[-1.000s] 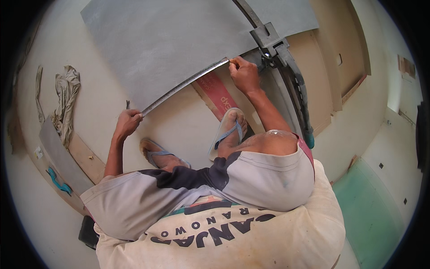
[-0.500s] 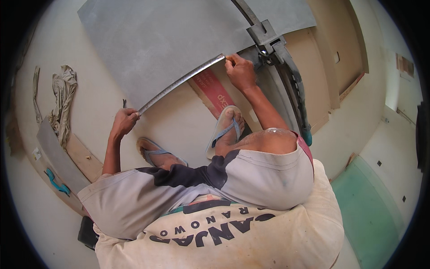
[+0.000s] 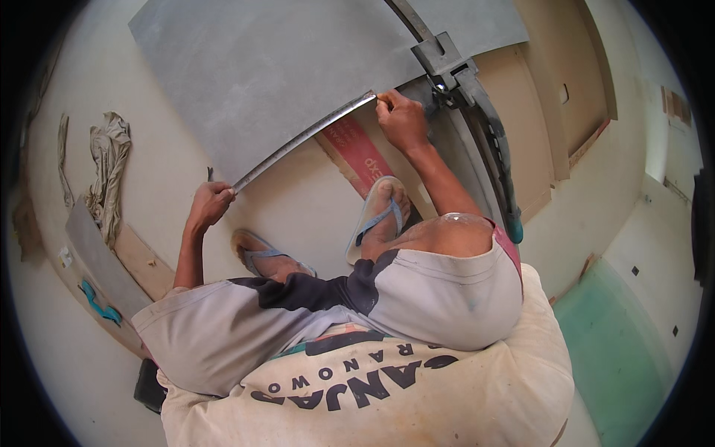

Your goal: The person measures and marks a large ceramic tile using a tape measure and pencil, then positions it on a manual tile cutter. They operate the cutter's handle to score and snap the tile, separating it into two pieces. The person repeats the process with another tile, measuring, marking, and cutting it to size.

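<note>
A large grey tile [image 3: 246,82] lies flat in front of me. Along its near edge runs a narrow silvery strip [image 3: 305,135], slanting up from left to right; whether it is metal or a sliver of tile I cannot tell. My left hand [image 3: 211,204] is closed around the strip's lower left end. At the upper right end, my right hand [image 3: 402,119] pinches it, fingers curled, close to the tile cutter's rail. The tile cutter [image 3: 447,67], a long dark rail with a grey metal head, crosses the tile on the right.
My sandalled feet [image 3: 380,216] stand under the strip, beside a red printed cardboard piece [image 3: 357,153]. Crumpled cloth [image 3: 110,167], a grey offcut [image 3: 100,253] and a teal handled tool [image 3: 99,304] lie left. Brown cardboard [image 3: 514,112] lies right, green glass-like sheet [image 3: 611,343] lower right.
Both hands keep their grip on the strip and hardly move. The whole view shifts very slightly.
</note>
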Motion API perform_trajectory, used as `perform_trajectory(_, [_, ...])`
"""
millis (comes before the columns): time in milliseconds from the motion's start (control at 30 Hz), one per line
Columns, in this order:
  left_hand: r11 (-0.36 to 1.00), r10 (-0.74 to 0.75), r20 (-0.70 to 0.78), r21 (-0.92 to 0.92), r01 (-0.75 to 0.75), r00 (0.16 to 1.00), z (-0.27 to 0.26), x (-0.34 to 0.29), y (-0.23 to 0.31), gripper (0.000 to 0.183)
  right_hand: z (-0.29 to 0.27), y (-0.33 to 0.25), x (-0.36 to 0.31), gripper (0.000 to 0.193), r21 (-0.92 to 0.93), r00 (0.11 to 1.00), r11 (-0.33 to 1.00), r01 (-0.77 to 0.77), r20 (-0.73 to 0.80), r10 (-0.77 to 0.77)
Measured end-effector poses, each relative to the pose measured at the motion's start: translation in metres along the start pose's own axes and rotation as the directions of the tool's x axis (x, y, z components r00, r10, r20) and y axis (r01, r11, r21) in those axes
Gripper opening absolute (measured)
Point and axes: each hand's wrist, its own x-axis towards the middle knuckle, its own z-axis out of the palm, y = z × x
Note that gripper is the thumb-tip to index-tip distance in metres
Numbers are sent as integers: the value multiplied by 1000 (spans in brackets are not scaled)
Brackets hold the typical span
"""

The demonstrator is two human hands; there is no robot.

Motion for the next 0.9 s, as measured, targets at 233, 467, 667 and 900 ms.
perform_trajectory(233, [1000, 11, 68, -8, -10, 998, -3, 6, -1, 25, 0, 4, 2, 10, -30, 1000, 999, 28, 14, -27])
perform_trajectory(467, [996, 1, 73, -89, 6, 997, -1, 5, -1, 24, 4, 13, 4, 14, -22, 996, 996, 81, -21, -81])
perform_trajectory(667, [1000, 6, 49, 1, -6, 999, -5, 3, 4, 25, 1, 17, -1, 13, -19, 998, 998, 58, 6, -58])
perform_trajectory(900, [999, -27, 52, 19, 26, 998, -5, 2, 5, 25, -3, 13, -6, 13, -2, 999, 999, 50, -5, -50])
